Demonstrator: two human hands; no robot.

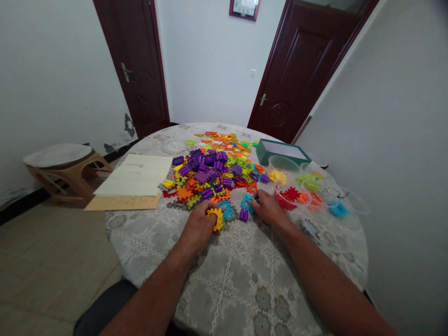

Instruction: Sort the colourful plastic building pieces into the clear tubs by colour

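The fingers of the left hand (205,218) are gripping a yellow toothed piece (216,219) near the front edge of the pile (210,172). The fingers of the right hand (268,206) are touching a blue piece (247,201) on the table (241,280); whether they are closing on it, I cannot tell. A purple piece (243,214) is lying just beside that blue piece, nearer the person. The pile of purple, green, orange and yellow pieces is spreading beyond both hands. Clear tubs (284,164) holding sorted colours are standing to the right, near a green box (283,151). Papers (136,175) are lying left of the pile.
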